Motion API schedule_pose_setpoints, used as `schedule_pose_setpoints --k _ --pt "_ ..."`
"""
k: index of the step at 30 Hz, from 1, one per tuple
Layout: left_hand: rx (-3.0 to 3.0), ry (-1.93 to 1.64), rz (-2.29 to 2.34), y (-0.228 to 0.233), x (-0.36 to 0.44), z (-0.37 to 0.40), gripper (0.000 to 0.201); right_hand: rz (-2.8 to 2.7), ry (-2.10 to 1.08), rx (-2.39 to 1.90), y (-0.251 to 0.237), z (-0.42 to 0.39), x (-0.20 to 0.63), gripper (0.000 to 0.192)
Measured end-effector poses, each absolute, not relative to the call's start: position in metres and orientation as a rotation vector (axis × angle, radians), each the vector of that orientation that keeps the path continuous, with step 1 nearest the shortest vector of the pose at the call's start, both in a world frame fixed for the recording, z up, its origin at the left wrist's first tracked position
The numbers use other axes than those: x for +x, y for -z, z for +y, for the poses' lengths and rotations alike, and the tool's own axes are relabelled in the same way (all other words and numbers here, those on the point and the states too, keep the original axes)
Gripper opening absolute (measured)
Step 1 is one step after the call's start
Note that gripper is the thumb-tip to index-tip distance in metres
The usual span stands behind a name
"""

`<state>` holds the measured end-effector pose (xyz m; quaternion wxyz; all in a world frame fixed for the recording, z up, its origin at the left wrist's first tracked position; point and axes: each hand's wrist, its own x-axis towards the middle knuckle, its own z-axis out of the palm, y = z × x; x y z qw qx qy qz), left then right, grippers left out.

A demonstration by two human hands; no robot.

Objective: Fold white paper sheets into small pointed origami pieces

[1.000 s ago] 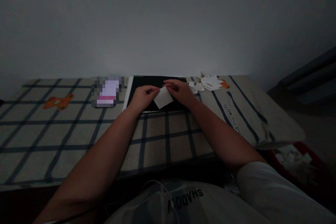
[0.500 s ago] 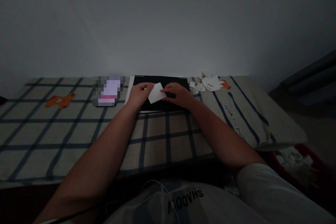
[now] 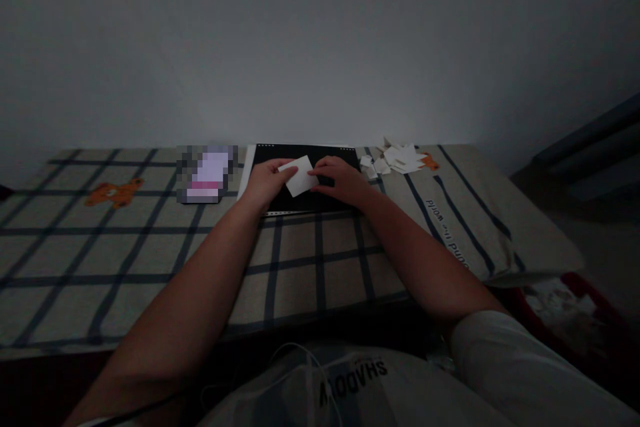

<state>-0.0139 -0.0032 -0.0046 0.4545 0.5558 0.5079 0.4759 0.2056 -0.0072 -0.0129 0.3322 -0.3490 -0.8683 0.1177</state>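
Note:
A small white square of paper [image 3: 299, 175] is held between my two hands above a black mat [image 3: 305, 153] that lies at the far edge of the checked cloth. My left hand [image 3: 267, 183] pinches the paper's left side. My right hand [image 3: 339, 180] grips its right edge with fingertips. Both forearms reach forward from the bottom of the view.
A heap of white paper scraps [image 3: 397, 157] lies right of the mat, by an orange bear print. A blurred pale object [image 3: 207, 173] lies left of the mat. The checked cloth [image 3: 150, 247] covers the surface up to a plain wall. A red container [image 3: 565, 307] sits lower right.
The paper moved up and left from the mat's middle, then turned slightly between my fingers. My right hand dropped from the paper's top to its right edge.

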Motion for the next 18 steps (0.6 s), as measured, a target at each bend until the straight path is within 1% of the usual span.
schedule_pose_setpoints --k 7,11,15,18 --pt "1.36 -1.138 1.227 0.0047 -0.0144 -0.004 0.048 -2.251 -0.32 -0.892 0.0134 -0.0073 0.2053 0.03" --pt "1.358 -1.137 1.211 0.0044 -0.0143 -0.0046 0.049 -2.262 -0.311 -0.875 0.0131 -0.0064 0.2057 0.026" --pt "1.311 -1.126 1.183 0.0045 -0.0143 -0.0035 0.05 -2.256 -0.325 -0.855 0.0129 -0.007 0.2049 0.031" --pt "1.267 -1.118 1.166 0.0039 -0.0143 -0.0034 0.049 -2.255 -0.334 -0.866 0.0122 -0.0082 0.2041 0.03"
